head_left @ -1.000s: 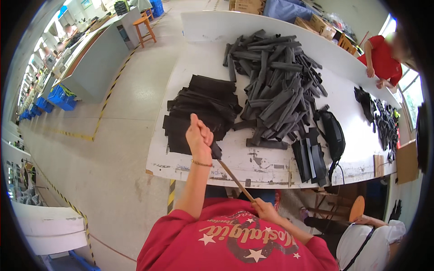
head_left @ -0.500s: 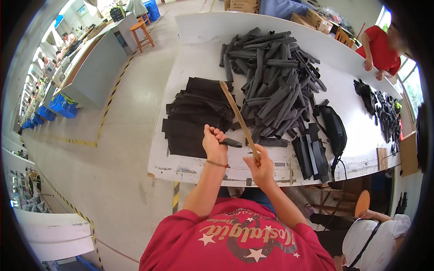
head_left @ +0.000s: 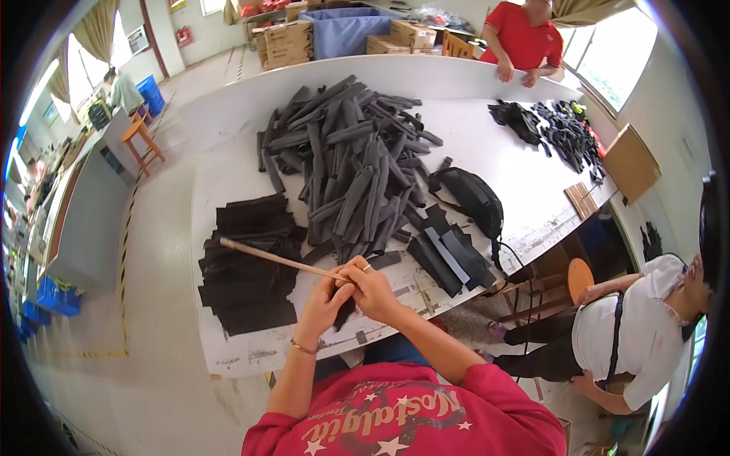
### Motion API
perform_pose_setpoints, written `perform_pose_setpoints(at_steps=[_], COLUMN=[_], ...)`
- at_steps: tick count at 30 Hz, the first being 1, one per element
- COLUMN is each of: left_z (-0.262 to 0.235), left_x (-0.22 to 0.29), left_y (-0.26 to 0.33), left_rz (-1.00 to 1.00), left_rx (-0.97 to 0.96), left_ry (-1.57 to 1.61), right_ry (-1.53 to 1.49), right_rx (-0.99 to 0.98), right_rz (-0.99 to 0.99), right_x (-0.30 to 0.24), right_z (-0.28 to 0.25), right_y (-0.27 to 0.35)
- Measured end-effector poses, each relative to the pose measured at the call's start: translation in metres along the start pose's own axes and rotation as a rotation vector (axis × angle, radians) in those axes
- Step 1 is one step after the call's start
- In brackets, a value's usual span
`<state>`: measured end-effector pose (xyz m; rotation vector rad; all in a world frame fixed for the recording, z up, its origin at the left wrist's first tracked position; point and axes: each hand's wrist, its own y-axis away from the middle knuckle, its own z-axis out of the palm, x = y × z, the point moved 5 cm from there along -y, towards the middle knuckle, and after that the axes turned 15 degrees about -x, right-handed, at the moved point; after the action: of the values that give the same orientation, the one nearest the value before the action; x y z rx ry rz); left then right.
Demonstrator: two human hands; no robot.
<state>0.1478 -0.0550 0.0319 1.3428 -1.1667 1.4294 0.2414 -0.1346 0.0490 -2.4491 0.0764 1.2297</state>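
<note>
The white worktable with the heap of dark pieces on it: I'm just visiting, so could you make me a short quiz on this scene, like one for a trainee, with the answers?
1. Multiple choice: which long thing reaches out from where the left hand and right hand meet?
A) a wooden stick
B) a metal ruler
C) a pair of scissors

2. True or false: in this view, the black bag lies to the right of the heap of dark grey pieces.

3. Fill in the blank: the person beyond the table's far wall wears a ____ top.

Key: 1. A; 2. True; 3. red.
</note>
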Motion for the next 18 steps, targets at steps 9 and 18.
perform_pose_setpoints(at_steps=[9,18], left_z=[0.055,0.079], left_x=[-0.003,-0.056], left_y=[0.006,0.061], left_rz=[-0.082,-0.322], left_rx=[0.182,-0.034], left_ry=[0.251,0.239], right_ry=[-0.074,-0.531], right_rx=[0.528,0.403], right_rz=[0.036,0.186], right_x=[-0.018,0.006], right_z=[-0.051,-0.119], right_y=[-0.022,-0.051])
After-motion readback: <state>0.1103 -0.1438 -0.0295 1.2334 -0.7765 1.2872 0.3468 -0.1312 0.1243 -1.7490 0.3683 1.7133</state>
